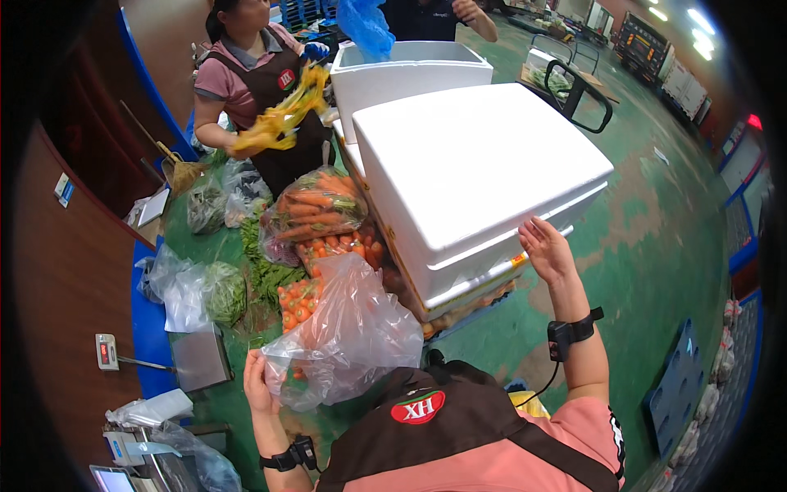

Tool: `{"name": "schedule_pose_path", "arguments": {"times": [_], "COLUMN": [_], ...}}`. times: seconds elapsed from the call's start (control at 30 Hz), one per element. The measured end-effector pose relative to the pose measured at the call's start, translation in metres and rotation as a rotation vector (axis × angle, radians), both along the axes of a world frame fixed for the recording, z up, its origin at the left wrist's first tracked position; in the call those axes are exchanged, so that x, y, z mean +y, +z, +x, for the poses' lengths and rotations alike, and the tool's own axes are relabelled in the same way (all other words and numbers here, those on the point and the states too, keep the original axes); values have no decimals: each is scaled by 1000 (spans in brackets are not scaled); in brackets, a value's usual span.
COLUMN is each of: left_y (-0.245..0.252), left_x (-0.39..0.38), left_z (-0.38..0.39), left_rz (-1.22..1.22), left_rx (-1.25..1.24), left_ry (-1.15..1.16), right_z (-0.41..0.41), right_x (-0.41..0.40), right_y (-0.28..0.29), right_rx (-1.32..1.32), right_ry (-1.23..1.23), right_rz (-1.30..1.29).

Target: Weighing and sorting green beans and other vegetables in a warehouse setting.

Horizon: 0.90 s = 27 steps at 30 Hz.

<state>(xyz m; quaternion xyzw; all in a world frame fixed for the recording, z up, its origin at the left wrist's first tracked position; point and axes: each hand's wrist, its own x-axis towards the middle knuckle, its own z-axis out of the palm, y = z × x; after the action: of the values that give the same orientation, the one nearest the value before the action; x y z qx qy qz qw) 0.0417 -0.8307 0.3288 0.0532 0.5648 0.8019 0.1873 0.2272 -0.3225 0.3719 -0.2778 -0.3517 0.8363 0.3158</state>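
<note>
My left hand [261, 382] pinches the edge of a large clear plastic bag [363, 335]. The bag spreads out in front of my apron, with bagged carrots [299, 301] partly hidden behind it. Raised and empty, my right hand [546, 249] has its fingers slightly curled beside the lower corner of a closed white foam box [479, 178]. Whether the fingertips touch the box I cannot tell. A clear bag of long carrots [320, 206] lies on top of other bagged carrots left of the box.
An open foam box [412, 67] stands behind the closed one, a blue bag [367, 31] over it. A co-worker [258, 80] holds yellow plastic [286, 117]; another person [424, 21] stands behind. Left are bagged greens [224, 294] and a platform scale [200, 361]. A blue pallet [676, 387] lies right.
</note>
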Motion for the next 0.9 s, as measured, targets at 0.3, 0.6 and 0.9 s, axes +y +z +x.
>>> {"name": "schedule_pose_path", "arguments": {"times": [0.3, 0.6, 0.9], "left_y": [-1, -2, 25], "left_x": [11, 23, 13], "left_z": [4, 10, 17], "left_rz": [-1, -12, -76], "left_rx": [26, 30, 65], "left_ry": [24, 72, 148], "right_z": [-17, -94, -234], "right_x": [-20, 54, 127], "right_y": [51, 107, 173], "right_rx": [-37, 214, -53], "right_ry": [-5, 174, 189], "right_rz": [273, 649, 1413]}}
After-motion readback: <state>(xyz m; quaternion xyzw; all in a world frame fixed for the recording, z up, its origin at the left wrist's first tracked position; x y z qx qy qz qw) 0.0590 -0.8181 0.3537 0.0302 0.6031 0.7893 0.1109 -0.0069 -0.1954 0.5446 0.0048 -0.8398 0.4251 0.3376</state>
